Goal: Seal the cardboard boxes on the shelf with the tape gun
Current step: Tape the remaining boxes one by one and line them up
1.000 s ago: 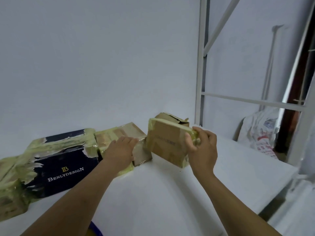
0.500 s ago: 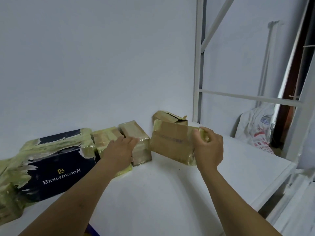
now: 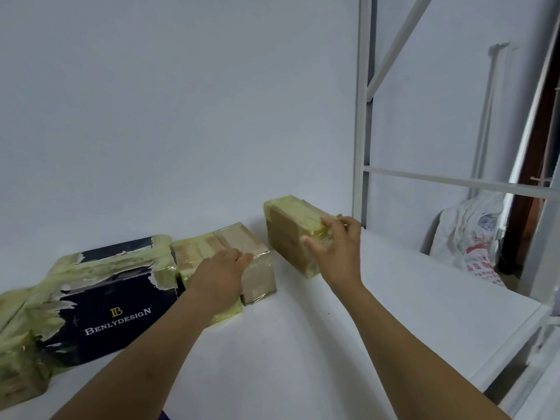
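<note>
White shelf (image 3: 394, 313) by white wall (image 3: 181, 116): L hand (image 3: 221, 274) fingers flat on small box (image 3: 260, 274), R hand (image 3: 339, 253) fingers grip taped box (image 3: 288, 225).

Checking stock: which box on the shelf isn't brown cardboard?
The dark navy box printed BENLYDESIGN, partly covered in yellowish tape; the rest are brown cardboard.

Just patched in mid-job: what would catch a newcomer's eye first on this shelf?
The navy box printed BENLYDESIGN, at the left of the white shelf, stands out, swathed in torn yellowish tape. Toward the back, the right hand grips the end of a taped cardboard box, while the left hand rests flat on a smaller taped box between the two.
</note>
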